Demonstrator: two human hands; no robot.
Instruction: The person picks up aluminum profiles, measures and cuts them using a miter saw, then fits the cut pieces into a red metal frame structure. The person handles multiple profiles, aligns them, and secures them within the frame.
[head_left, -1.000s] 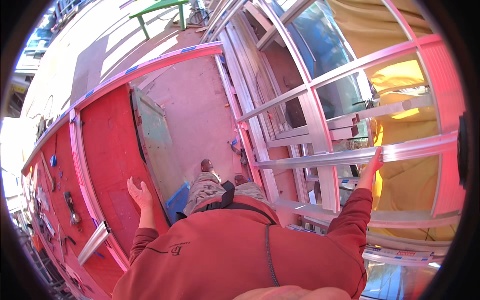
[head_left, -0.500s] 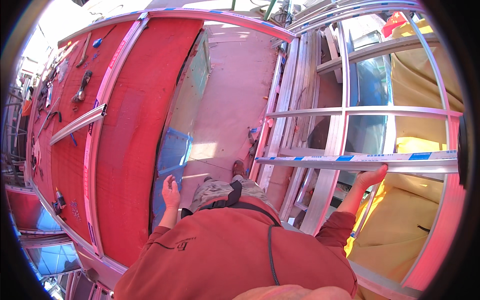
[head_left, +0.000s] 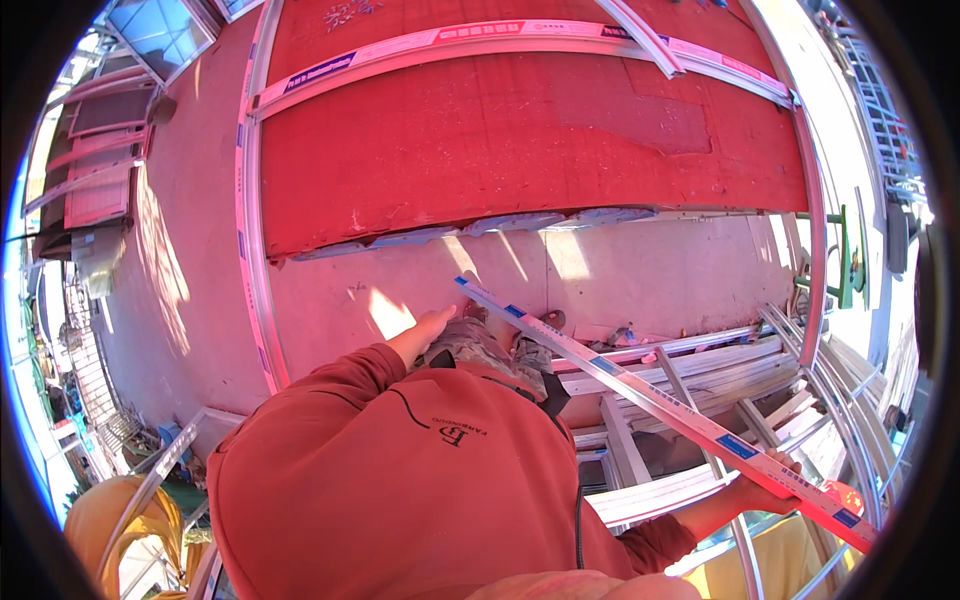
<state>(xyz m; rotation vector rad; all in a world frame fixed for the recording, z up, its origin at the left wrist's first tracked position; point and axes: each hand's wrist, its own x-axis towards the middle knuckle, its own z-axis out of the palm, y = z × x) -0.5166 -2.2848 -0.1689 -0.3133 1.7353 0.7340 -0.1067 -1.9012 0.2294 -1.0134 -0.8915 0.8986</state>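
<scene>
My right hand, at the lower right, is closed around a long aluminium profile wrapped in white and blue film. The bar slants from my hand up and left, its far end in front of my legs. My left hand hangs beside my left thigh with its fingers stretched out and nothing in it. Ahead lies a red-covered worktable. A film-covered aluminium crossbar spans it, and a short profile piece rests against that bar.
A long aluminium frame side runs along the table's left end, and another side along its right. Stacked profiles lie to my right. Yellow cloth hangs at lower left. Glazed frames stand at far left.
I have turned left, so the red table now lies ahead instead of at my left. The profile in my right hand has come away from the stack side and now slants across in front of me.
</scene>
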